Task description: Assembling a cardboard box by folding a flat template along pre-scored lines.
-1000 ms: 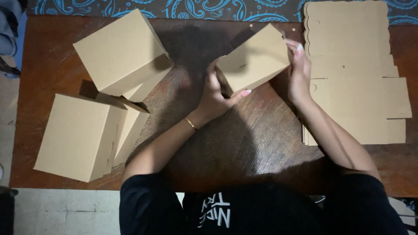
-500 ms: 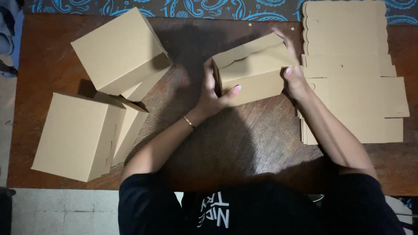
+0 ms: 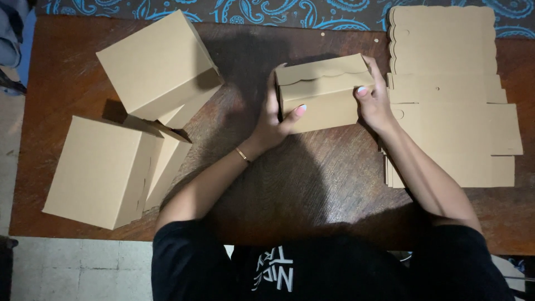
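Small kraft cardboard box with scalloped lid flap, mid-table, just left of flat box blanks stack. Left hand clasping left end, thumb across front face. Right hand curled on right end, fingers over lid edge. Likely light, thin-walled, easily creased; best held at ends, near corners. Three finished boxes well left of it.

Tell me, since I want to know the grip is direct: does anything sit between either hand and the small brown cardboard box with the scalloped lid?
Nothing visible does. The left hand presses straight on the left end of the small brown cardboard box with the scalloped lid, and the right hand on its right end, thumbs on the front face.
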